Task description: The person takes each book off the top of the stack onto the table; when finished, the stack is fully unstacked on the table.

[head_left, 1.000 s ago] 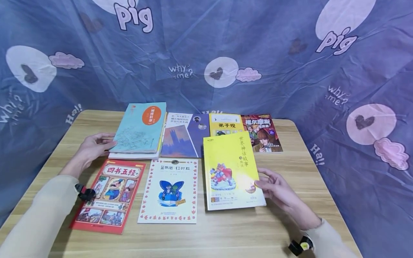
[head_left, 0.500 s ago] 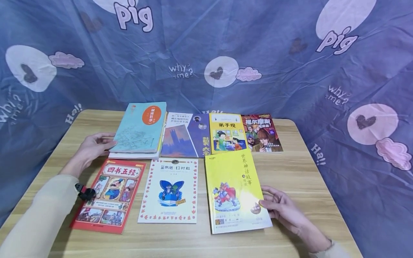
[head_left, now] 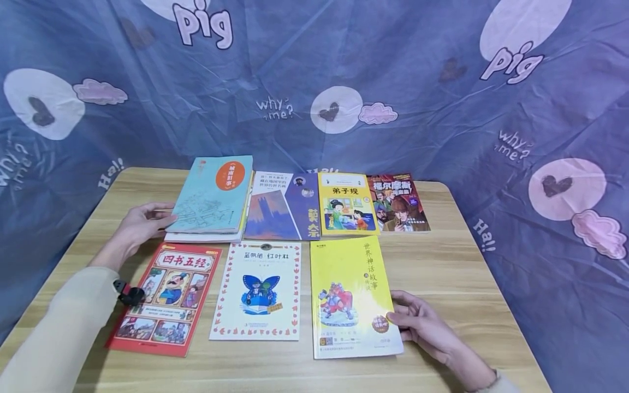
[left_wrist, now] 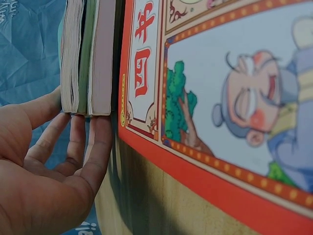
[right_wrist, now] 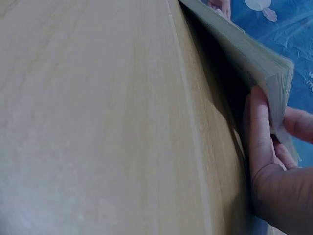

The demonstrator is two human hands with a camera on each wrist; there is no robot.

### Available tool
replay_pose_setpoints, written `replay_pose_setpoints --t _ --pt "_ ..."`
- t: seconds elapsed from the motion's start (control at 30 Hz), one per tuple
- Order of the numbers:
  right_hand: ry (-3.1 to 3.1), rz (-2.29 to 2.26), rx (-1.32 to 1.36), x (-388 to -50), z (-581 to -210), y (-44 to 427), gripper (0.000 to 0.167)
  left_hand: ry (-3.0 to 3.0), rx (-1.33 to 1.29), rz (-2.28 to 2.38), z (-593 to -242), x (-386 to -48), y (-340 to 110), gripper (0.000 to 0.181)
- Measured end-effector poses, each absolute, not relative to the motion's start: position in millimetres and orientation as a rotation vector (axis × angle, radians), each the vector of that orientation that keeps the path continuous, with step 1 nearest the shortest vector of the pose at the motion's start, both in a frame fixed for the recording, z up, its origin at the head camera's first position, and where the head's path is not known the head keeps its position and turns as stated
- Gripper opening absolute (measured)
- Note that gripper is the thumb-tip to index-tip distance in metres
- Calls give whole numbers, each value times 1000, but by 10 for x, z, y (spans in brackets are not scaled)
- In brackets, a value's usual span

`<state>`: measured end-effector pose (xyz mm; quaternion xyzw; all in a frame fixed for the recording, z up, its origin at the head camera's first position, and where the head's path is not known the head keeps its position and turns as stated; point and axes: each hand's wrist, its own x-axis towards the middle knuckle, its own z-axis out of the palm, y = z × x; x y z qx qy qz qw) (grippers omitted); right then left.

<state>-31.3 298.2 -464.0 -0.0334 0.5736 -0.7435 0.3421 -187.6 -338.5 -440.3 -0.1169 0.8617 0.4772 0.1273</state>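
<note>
My right hand pinches the right edge of a yellow book, thumb on top and fingers beneath. In the right wrist view, the fingers reach under the book, whose near edge stands raised off the table. My left hand rests against the left side of a small stack of books topped by a light blue book. Seen from the left wrist, its thumb and fingertips touch the page edges of the stack. A white butterfly book lies left of the yellow one.
A red comic-style book lies at the left front of the wooden table. Behind, in a row, are a purple-and-white book, a smaller yellow book and a dark red book. Blue patterned cloth hangs around.
My right hand has brought the yellow book toward the front, then slightly left, uncovering the smaller yellow book behind it. The left hand has stayed at the stack.
</note>
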Motion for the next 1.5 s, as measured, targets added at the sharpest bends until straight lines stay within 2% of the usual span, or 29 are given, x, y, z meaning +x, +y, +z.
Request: replay_pose_setpoints --t 0.13,0.3,0.43,0.63,0.83,1.1,1.5 --pt "1539 -1893 -47 -313 -4637 2944 44 2505 -345 1383 -4406 -1878 -3385 71" --pt "1634 -1811 19 -320 -4601 2876 66 2504 -341 1385 -4405 -1874 -3386 74" --pt "1675 -1770 50 -338 -4582 2841 73 2507 -337 1384 -4407 -1867 -3388 74" --pt "1744 -1699 50 -398 -4561 2854 72 2508 -340 1387 -4407 -1867 -3383 72" --pt "1977 -1584 -20 -539 -4449 2978 60 2498 -333 1402 -4404 -1863 -3373 73" --pt "2086 -1619 44 -926 -4109 2713 62 2494 -327 1408 -4394 -1851 -3383 74" --pt "1883 -1799 18 -1820 -3962 1680 52 2492 -315 1407 -4388 -1843 -3391 70"
